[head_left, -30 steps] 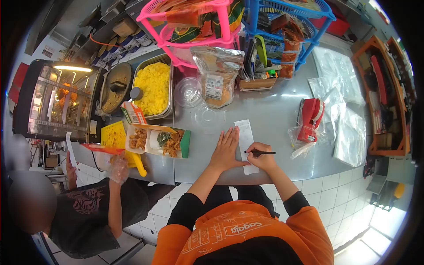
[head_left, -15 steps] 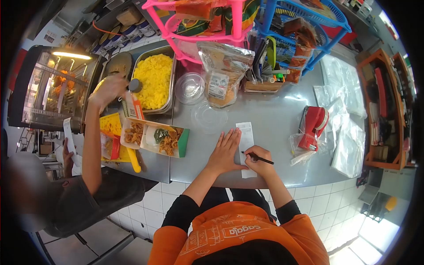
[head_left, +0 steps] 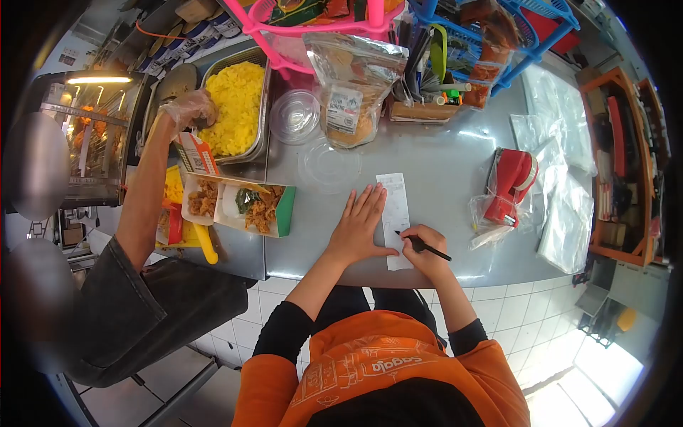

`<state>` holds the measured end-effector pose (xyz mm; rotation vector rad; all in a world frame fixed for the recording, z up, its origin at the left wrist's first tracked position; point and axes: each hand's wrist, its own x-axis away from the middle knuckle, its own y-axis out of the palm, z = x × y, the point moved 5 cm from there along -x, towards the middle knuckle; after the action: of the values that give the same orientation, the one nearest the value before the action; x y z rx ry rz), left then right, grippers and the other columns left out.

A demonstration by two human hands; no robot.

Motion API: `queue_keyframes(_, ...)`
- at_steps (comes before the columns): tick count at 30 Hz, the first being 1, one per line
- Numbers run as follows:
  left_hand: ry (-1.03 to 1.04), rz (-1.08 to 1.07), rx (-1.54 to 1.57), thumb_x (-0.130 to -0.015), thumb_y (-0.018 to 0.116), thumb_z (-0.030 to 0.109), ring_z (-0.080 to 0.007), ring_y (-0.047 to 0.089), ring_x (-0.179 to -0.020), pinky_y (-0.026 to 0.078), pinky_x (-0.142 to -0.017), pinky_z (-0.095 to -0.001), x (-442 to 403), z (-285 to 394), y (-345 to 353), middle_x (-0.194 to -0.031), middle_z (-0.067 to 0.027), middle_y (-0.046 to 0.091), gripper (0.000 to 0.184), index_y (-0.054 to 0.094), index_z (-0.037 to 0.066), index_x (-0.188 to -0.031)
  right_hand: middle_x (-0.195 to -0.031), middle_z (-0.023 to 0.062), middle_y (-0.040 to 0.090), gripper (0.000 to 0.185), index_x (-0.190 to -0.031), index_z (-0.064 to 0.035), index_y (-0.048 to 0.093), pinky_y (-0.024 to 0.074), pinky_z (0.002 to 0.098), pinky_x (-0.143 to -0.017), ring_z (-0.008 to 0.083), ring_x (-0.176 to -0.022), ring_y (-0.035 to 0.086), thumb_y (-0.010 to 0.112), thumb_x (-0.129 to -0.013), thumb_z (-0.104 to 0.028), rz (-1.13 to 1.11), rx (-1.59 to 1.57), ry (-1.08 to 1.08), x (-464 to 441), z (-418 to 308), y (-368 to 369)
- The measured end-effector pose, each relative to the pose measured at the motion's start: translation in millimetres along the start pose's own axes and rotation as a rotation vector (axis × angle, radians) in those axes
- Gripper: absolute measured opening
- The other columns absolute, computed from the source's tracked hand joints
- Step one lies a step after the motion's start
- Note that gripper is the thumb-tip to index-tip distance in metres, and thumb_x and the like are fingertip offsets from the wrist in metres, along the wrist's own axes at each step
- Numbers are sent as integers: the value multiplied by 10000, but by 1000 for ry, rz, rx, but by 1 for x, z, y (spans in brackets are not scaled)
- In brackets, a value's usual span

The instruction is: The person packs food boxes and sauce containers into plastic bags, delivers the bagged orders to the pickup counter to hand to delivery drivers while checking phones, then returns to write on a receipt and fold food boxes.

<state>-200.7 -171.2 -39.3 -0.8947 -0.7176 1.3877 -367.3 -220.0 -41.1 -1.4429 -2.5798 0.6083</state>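
Observation:
A narrow white paper receipt (head_left: pixel 395 203) lies on the steel table in front of me. My left hand (head_left: pixel 359 228) is spread flat, fingers outstretched, with its fingertips and thumb at the paper's left edge. Gripped in my right hand (head_left: pixel 425 249) is a black pen (head_left: pixel 430 250), its tip at the right side of the receipt. The print on the paper is too small to read. Left of my hands stands an open food box (head_left: pixel 238 204) with fried pieces, something white and green leaves.
A red tape dispenser (head_left: pixel 511 186) and clear plastic bags (head_left: pixel 562 228) lie to the right. Behind are clear lids (head_left: pixel 295 116), a foil pouch (head_left: pixel 348 99) and a pen holder (head_left: pixel 423 112). At left a co-worker's gloved hand (head_left: pixel 188 110) reaches over a yellow rice tray (head_left: pixel 265 107).
The view has shifted slightly. My right hand and pen have moved a little across the receipt, while my left hand stays flat. The co-worker's arm has moved at the rice tray.

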Motion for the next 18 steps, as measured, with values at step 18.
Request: queue_keyframes(18,4,8,19,-573,765,660,-323,206,-1444,115,-1182,-508,-1,0,0,-1546,-146,258,1271,177,26,-1504,-845,94,655,208,-918,-90,669,497,352,-712,266,-793,628,648,-733,3,15,-3,-24,15,2,-11)
